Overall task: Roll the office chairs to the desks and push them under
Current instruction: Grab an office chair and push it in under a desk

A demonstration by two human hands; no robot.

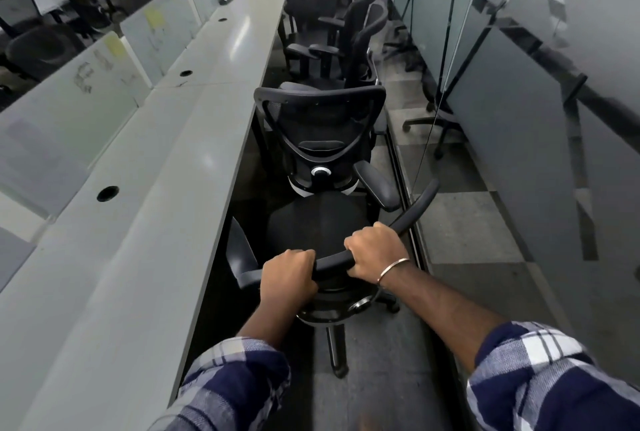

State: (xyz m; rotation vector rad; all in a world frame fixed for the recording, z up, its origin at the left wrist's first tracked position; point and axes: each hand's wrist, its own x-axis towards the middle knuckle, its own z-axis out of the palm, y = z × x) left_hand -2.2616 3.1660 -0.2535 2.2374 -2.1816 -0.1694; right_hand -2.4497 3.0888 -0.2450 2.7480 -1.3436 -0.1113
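A black office chair (311, 222) stands right in front of me in the aisle, its seat beside the edge of the long white desk (145, 208). My left hand (289, 274) and my right hand (375, 250) both grip the top bar of its backrest. Just beyond it a second black mesh chair (322, 132) stands with its back towards me, close to the desk edge. Several more black chairs (332, 35) line the aisle farther on.
Glass partition walls (519, 101) run along the right of the narrow aisle. Low white dividers (69, 108) stand along the desk's left side, and cable holes (107, 193) dot its top. More chairs and desks fill the far left.
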